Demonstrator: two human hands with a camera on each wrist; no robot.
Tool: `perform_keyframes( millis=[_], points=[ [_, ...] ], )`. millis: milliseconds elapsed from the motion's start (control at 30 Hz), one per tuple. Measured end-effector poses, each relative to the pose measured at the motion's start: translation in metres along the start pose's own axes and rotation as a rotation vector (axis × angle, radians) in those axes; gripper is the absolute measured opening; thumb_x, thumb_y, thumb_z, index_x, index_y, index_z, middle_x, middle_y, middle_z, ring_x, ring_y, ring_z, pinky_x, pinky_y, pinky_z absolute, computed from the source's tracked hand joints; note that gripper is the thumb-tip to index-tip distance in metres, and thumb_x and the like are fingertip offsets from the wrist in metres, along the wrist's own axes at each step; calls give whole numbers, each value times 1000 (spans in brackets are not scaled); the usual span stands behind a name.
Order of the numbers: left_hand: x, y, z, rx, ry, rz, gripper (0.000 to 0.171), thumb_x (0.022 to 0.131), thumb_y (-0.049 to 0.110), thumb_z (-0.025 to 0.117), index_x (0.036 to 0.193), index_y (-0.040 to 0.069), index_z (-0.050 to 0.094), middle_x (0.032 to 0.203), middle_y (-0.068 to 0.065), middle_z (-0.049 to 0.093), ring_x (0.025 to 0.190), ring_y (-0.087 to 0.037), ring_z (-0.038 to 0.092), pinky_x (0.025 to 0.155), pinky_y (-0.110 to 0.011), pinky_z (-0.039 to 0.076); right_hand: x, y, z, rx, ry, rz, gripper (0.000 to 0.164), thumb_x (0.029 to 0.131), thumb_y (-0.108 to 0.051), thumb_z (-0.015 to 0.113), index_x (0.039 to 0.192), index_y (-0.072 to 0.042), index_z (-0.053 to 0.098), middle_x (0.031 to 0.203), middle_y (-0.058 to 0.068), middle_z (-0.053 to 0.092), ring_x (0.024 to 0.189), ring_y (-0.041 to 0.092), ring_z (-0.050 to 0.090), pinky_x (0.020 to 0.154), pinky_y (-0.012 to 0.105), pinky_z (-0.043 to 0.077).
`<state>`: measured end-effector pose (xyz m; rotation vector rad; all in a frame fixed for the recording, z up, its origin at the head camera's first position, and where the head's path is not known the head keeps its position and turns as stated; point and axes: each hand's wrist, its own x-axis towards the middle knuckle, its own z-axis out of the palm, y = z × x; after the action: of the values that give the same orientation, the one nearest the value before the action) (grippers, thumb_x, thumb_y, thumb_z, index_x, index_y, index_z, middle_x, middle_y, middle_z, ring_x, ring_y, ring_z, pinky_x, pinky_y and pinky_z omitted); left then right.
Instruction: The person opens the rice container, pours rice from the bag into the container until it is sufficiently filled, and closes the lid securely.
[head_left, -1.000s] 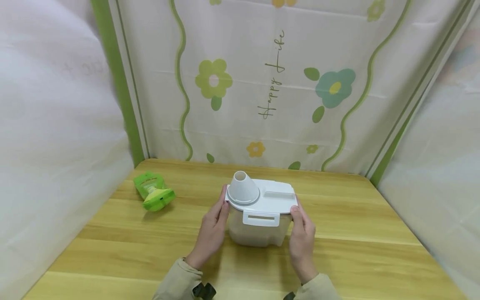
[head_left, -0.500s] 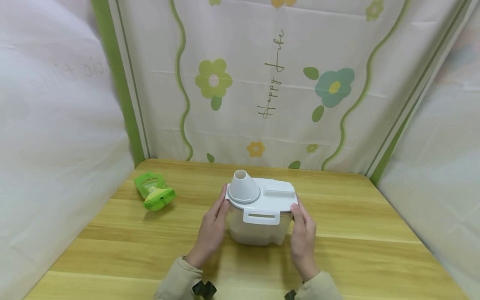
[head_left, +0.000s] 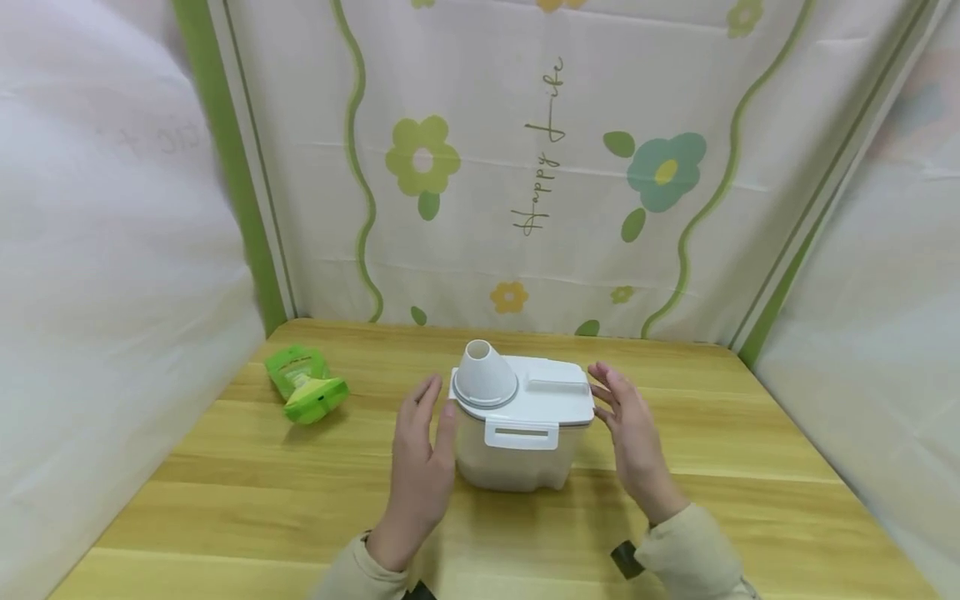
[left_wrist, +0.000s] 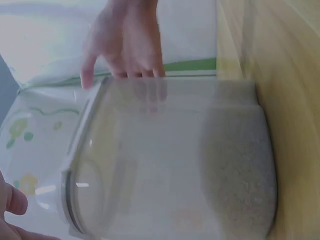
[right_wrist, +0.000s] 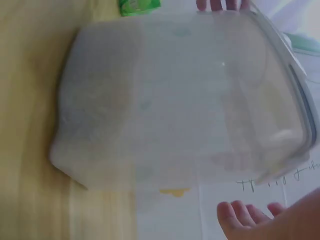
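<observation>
A translucent storage box [head_left: 513, 454] with a white lid [head_left: 551, 404] stands upright on the table. On the lid's left part sits a white cone-shaped cup [head_left: 486, 377], its narrow end up. Pale grain-like contents [left_wrist: 242, 175] show in the lower part of the box in the left wrist view. My left hand [head_left: 420, 467] is beside the box's left side, fingers extended and thumb apart. To the right, my right hand [head_left: 633, 429] has loosely bent fingers close to the lid's edge. Neither hand holds anything; whether a fingertip touches the box I cannot tell.
At the far left of the table lies a green packet [head_left: 307, 383] with a pale yellow part and a bright green end. A flower-printed curtain [head_left: 480, 208] hangs behind the wooden table [head_left: 262, 500], and pale cloth walls flank it.
Both hands have let go of the storage box and moved apart, the left hand to the left and the right hand to the right. The box stays in place.
</observation>
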<state>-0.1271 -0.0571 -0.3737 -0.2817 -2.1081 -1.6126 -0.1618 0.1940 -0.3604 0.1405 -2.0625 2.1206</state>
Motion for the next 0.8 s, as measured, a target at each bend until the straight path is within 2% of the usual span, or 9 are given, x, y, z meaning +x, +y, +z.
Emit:
perform_keyframes(
  millis=[67, 233, 367, 467, 600, 800],
  points=[
    [-5, 6, 2, 32, 20, 15, 48, 105, 24, 47, 144, -4, 44, 147, -18, 39, 136, -32, 34, 111, -53, 30, 8, -3, -5, 1, -58, 22, 63, 107, -46, 34, 145, 4, 37, 146, 12, 39, 130, 28, 40, 108, 42, 34],
    [-14, 18, 7, 26, -18, -20, 49, 106, 23, 47, 145, -6, 41, 149, -17, 37, 137, -31, 32, 110, -54, 30, 21, -6, -12, -10, -155, 66, 69, 106, -50, 33, 144, 8, 37, 146, 16, 40, 131, 29, 40, 110, 44, 32],
    [-23, 25, 9, 33, -48, -90, 56, 106, 30, 44, 150, -3, 32, 155, -15, 28, 141, -31, 23, 112, -57, 24, 27, -6, -12, 25, -218, 100, 75, 104, -56, 29, 145, 6, 37, 146, 18, 41, 131, 29, 41, 108, 37, 36],
    [-31, 30, 10, 30, -75, -128, 59, 107, 33, 42, 153, -1, 26, 159, -11, 21, 144, -27, 18, 115, -53, 20, 29, -8, -9, 45, -258, 133, 78, 103, -59, 23, 146, 5, 37, 147, 18, 42, 131, 28, 41, 105, 32, 38],
    [-39, 35, 12, -2, -125, -103, 58, 108, 30, 41, 153, -2, 22, 160, -7, 15, 145, -18, 14, 117, -40, 15, 30, -8, -6, 25, -268, 144, 78, 103, -60, 23, 147, 2, 37, 145, 20, 44, 128, 28, 44, 100, 31, 41],
    [-41, 34, 17, -36, -171, -64, 58, 108, 27, 41, 153, -2, 20, 161, -8, 8, 146, -17, 9, 116, -27, 10, 30, -6, -5, -6, -233, 124, 73, 103, -56, 33, 146, 2, 41, 141, 20, 47, 123, 26, 49, 96, 28, 45]
  ],
)
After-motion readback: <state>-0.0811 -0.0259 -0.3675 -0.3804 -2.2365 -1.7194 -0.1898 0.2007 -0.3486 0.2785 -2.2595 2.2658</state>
